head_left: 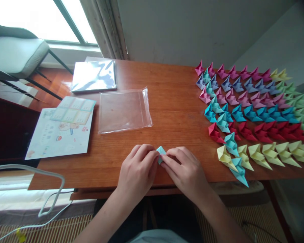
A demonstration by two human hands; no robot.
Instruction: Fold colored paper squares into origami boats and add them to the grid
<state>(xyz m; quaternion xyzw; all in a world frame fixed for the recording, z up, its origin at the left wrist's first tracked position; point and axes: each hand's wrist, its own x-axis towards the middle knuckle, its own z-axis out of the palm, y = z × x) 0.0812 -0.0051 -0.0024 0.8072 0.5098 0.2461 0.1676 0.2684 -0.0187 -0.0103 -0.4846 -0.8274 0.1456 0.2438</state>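
A small teal folded paper piece (161, 151) lies near the front edge of the wooden table (172, 101). My left hand (138, 168) and my right hand (183, 167) meet over it, fingertips pinched on its two sides. Most of the paper is hidden under my fingers. To the right, rows of finished folded paper pieces (253, 111) in pink, blue, teal, red, yellow and green lie side by side.
An empty clear plastic sleeve (124, 109) lies at the table's middle, a shiny packet (94, 76) behind it. A printed instruction sheet (62, 128) overhangs the left edge. A grey chair (17, 50) stands by the window; a white cable (48, 189) hangs below left.
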